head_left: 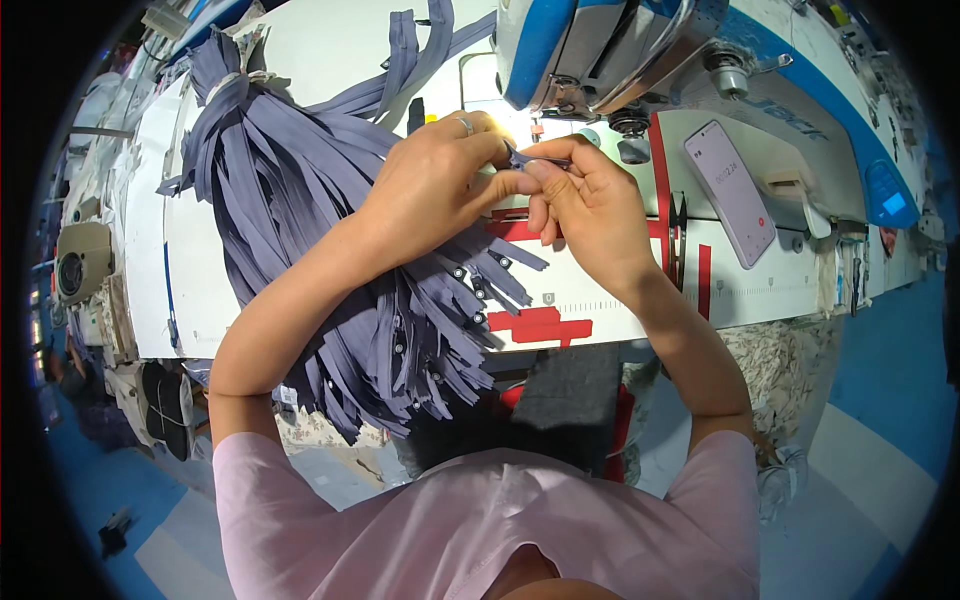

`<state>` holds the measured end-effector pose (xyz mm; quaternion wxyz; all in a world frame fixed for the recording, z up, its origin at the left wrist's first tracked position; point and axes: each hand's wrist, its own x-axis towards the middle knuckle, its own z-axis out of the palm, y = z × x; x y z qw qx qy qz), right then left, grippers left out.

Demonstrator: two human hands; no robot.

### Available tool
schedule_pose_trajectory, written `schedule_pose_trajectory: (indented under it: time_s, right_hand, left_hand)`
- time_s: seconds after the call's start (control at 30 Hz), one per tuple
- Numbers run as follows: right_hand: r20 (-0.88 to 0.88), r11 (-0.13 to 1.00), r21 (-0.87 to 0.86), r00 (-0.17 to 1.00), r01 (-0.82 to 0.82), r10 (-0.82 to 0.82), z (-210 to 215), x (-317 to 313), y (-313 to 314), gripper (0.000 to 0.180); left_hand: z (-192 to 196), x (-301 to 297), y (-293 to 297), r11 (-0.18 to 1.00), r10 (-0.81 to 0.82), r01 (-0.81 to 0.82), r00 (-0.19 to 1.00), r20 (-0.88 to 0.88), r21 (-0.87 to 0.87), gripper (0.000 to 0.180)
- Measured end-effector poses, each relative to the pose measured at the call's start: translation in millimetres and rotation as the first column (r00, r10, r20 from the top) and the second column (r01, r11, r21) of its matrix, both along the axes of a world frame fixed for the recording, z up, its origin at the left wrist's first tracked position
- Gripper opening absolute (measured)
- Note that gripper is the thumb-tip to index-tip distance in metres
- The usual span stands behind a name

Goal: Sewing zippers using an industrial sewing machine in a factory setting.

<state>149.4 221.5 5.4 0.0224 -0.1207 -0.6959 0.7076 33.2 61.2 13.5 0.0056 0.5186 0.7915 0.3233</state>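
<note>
Nearest me, a bundle of grey-violet zippers (330, 250) drapes off the white sewing table (620, 300) toward my lap (metal sliders showing at the loose ends). Above it, my left hand (435, 185) and right hand (585, 205) meet, fingertips of both pressed together on one small zipper end (525, 158), held just in front of the needle area. Beyond, the blue-and-white sewing machine (600, 50); to its right, a phone (730, 192) lies flat on the machine's bed.

Both hands (440, 180) (590, 205) pinch a grey zipper end (525, 158) beside the sewing machine (620, 50)
</note>
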Motion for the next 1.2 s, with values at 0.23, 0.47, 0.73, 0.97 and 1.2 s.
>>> schedule_pose_trajectory:
  time_s: [0.23, 0.47, 0.73, 0.97, 1.2]
  right_hand:
    - [-0.144, 0.959, 0.275, 0.989, 0.075, -0.036, -20.8, -1.4, 4.1, 0.015]
    - [-0.077, 0.963, 0.261, 0.996, 0.071, -0.052, -10.5, -3.2, 6.9, 0.017]
    - [-0.263, 0.693, 0.677, 0.961, 0.249, -0.087, -4.8, 19.6, 4.0, 0.018]
    - [-0.293, 0.15, 0.929, 0.92, 0.338, -0.261, -14.2, 112.8, 39.5, 0.03]
    - [-0.117, 0.157, 0.969, 0.913, 0.191, -0.391, 4.5, 182.5, 94.1, 0.024]
  left_hand:
    - [-14.2, -3.1, 3.1, 0.998, 0.026, -0.026, 1.0, 0.002, -0.058, 0.018]
    - [-2.7, 10.5, 6.4, 0.942, 0.234, -0.26, 0.962, -0.142, -0.213, 0.01]
    - [-17.6, -8.1, 2.1, 0.996, 0.073, -0.072, 0.997, 0.024, -0.052, 0.016]
    - [-15.6, -11.1, 6.0, 0.997, 0.039, -0.028, 0.985, -0.169, 0.067, 0.015]
    - [-16.1, -11.6, 2.2, 0.998, 0.059, -0.061, 0.992, -0.111, -0.015, 0.011]
